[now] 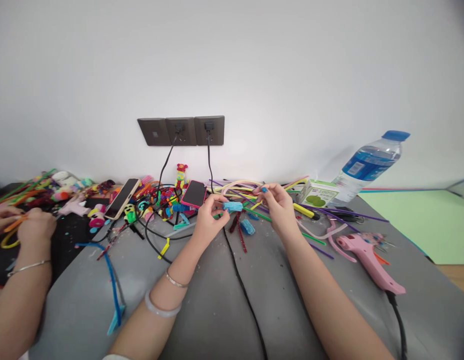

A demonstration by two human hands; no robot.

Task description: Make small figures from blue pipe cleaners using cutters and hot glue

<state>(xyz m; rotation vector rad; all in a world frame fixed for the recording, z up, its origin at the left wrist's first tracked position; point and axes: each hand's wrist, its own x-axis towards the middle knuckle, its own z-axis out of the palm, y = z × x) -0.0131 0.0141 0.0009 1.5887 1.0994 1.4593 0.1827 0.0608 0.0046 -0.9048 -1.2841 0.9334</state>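
Note:
My left hand (210, 218) is closed in a pinch on a light blue pipe cleaner bundle (233, 206), held level above the table. To its right my right hand (277, 204) is raised, thumb and fingertips pressed together. Whatever lies between those fingertips is too small to make out. A second light blue bundle (248, 227) rests on the table below, between the hands. Beside it lies a dark red sparkly pipe cleaner (241, 235). Loose pipe cleaners in yellow, purple, pink and green are spread behind my hands.
A pink hot glue gun (374, 262) lies at right, near a tilted water bottle (370, 167) and a small green-and-white box (317, 194). Two phones, a pink-edged one (194, 193) and another (122, 198), lie left. Black cables (239, 280) cross the table. Another person's hands (32, 225) work at far left.

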